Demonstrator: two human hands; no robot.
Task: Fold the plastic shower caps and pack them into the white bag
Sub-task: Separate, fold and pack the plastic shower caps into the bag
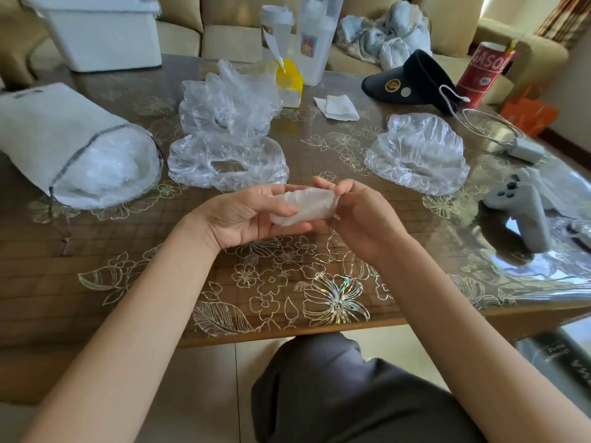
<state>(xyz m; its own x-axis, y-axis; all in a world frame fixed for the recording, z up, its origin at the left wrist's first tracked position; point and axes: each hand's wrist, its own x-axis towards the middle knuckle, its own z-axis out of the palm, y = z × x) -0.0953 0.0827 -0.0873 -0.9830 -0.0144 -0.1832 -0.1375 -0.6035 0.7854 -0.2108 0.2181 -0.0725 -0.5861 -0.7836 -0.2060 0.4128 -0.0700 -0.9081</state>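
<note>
Folded shower cap [302, 207] gripped in both hands.
Left hand [243, 215] cradles it, right hand [358, 215] pinches the 3 o'clock end — film judged light, slippery, springy; hold across folds.

A folded clear plastic shower cap [302, 206] is held aloft; crumpled clear caps [224, 129] lie behind; the white drawstring bag [48, 129] lies sideways, part-filled.

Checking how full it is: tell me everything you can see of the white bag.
The white bag lies on its side at the left of the table, open mouth turned toward the person. It looks like white fabric, with a dark drawstring hem round the mouth and a cord trailing onto the table. Crumpled clear plastic fills the mouth. The left hand and right hand hold a folded cap, clear of it.
</note>
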